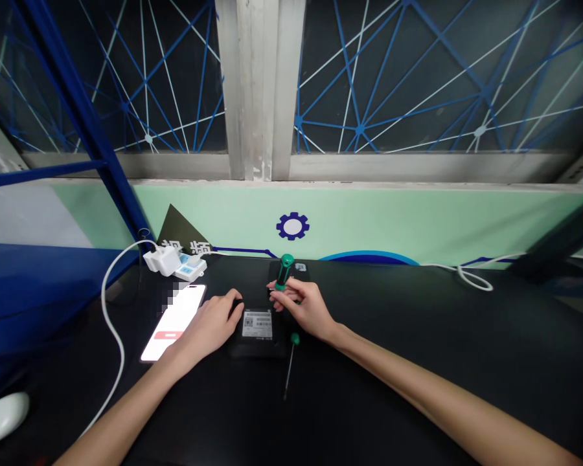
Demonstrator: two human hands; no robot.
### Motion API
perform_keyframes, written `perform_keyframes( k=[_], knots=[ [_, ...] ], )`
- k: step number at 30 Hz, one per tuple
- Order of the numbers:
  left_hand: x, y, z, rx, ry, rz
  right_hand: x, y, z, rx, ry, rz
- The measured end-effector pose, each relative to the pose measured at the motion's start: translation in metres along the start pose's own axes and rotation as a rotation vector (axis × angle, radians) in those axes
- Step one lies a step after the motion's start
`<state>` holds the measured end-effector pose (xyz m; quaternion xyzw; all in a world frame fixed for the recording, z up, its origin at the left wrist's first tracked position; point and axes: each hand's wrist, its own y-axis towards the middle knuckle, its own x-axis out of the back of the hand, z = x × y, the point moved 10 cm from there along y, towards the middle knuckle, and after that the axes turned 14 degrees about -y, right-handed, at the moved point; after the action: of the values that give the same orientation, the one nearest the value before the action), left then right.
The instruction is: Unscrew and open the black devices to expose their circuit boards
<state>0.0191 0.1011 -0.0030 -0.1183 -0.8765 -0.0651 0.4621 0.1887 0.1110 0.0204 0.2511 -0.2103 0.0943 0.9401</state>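
Observation:
A flat black box (257,346) with a white printed label (257,324) on its upper face lies on the table before me. My left hand (217,318) grips its left side, thumb and fingers bent against the edge. My right hand (305,304) pinches a screwdriver (286,268) with a green and black handle, held upright above the box's far right part. The screwdriver's tip is hidden behind my fingers. Just right of the box lies a second, thinner screwdriver (290,362), its green handle pointing away from me.
A lit phone (172,327) lies left of my left hand, partly behind my forearm. Beyond it are a white charger plug (162,260) and a power strip (192,266), with a white cable (107,304) looping leftward. Another dark item (301,267) sits near the wall.

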Motion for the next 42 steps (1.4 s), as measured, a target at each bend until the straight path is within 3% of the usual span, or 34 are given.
perform_keyframes(
  k=[19,42],
  knots=[
    [0.0,0.0,0.0,0.003,0.02,0.002,-0.002,-0.001,-0.016,-0.044,-0.014,-0.097],
    [0.003,-0.002,-0.004,-0.011,-0.001,0.017,0.002,-0.003,0.004,0.086,-0.146,-0.057]
  ],
)
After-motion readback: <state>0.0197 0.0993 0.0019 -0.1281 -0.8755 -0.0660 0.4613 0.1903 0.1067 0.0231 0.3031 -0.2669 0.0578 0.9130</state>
